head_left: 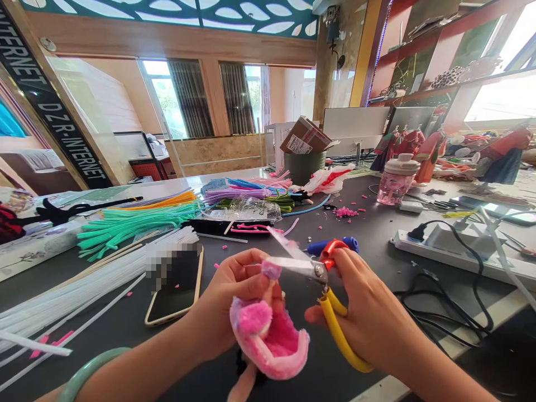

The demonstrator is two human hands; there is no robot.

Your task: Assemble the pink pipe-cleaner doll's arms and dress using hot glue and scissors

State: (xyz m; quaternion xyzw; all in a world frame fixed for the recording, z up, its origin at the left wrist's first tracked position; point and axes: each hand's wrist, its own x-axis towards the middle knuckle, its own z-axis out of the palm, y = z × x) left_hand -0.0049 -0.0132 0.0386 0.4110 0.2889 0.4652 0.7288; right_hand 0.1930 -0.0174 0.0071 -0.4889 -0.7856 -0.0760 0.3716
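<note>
My left hand (228, 298) is closed on a fuzzy pink craft piece (288, 363), which has a bright pink pompom-like tuft and a curved pale pink rim. A small purple-pink tip (271, 269) sticks up between the fingers. In my right hand (364, 301) are scissors (297, 267) with red and yellow handles. Their blades are spread and point left, the lower one reaching the small tip. A green bangle circles my left wrist.
A phone (178, 296) lies left of my left hand, near white, green and orange pipe cleaners (138, 226). Behind the scissors is a blue tool (314, 247). At right are a power strip (456, 251), black cables and a pink bottle (397, 181).
</note>
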